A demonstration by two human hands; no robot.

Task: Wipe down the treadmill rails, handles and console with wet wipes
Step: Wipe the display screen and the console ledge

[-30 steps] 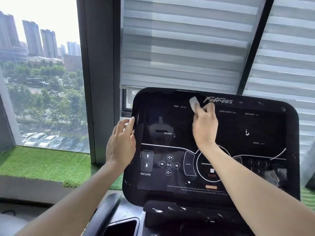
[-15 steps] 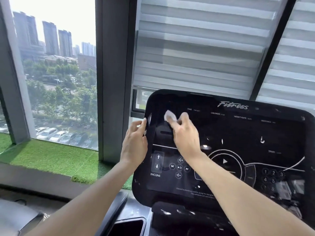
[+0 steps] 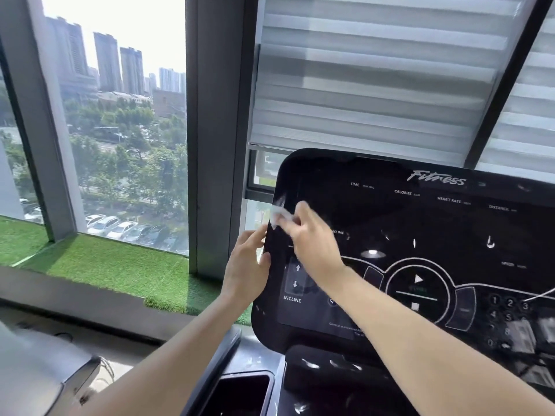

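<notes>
My right hand pinches the white wipe in its curled fingertips, against the upper left part of the black console, near its left edge; the wipe is blurred; my left hand holds this left edge at centre frame, thumb on the front and fingers behind it; at lower centre is a dark cup holder; the window fills the left of the frame.
</notes>
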